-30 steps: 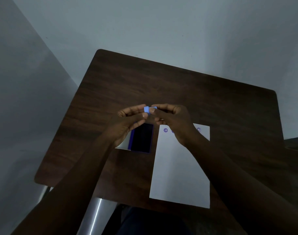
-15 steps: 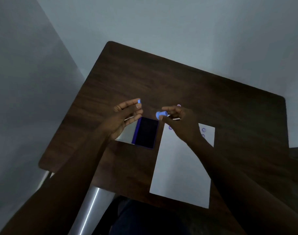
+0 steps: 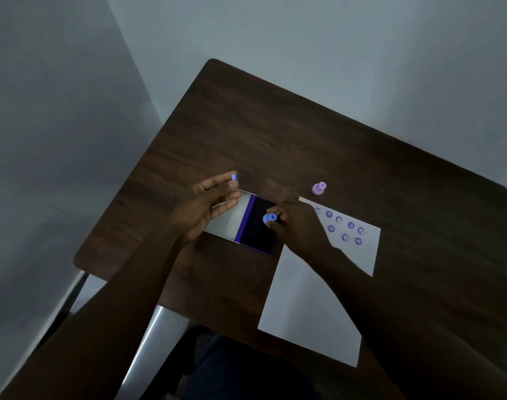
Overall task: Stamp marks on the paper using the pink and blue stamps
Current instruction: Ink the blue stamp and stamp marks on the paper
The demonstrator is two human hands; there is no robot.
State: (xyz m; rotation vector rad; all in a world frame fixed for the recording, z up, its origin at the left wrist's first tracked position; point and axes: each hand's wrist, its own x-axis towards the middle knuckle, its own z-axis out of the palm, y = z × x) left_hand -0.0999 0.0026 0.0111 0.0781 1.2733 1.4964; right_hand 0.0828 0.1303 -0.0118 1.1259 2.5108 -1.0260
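Since the earlier frame I see my right hand [image 3: 297, 226] has dropped, pinching the blue stamp [image 3: 269, 218] over the ink pad [image 3: 259, 226]; its stamping face is hidden. My left hand [image 3: 206, 209] pinches a blue cap [image 3: 234, 177]. At the right hand's 1 o'clock stands the pink stamp [image 3: 318, 188], beyond the paper [image 3: 310, 307].

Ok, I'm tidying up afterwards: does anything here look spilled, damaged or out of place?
Nothing stands out. The pink stamp stands upright on the table just beyond the paper, the ink pad lies open, and the stamped marks look clean, with no smears visible.
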